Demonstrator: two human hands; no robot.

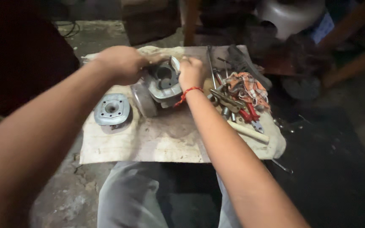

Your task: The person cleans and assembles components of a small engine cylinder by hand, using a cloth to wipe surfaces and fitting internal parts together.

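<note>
A grey metal engine cylinder (162, 84) with a round bore lies tilted on a dirty cloth-covered board (157, 139). My left hand (121, 63) grips its left side from above. My right hand (192, 72), a red thread around the wrist, holds its right edge, fingers curled by a small pale piece at the rim. A finned metal cylinder head (112, 110) with a central hole lies flat to the left, apart from both hands.
Right of the cylinder lies a pile of tools: red-handled pliers (250, 116), a wooden-handled tool (248, 131), long rods (211, 67), an orange-and-white rag (246, 86). My grey-trousered knees (127, 198) are under the board's near edge. A white rounded object (290, 14) and someone's limb (351, 67) are at the back right.
</note>
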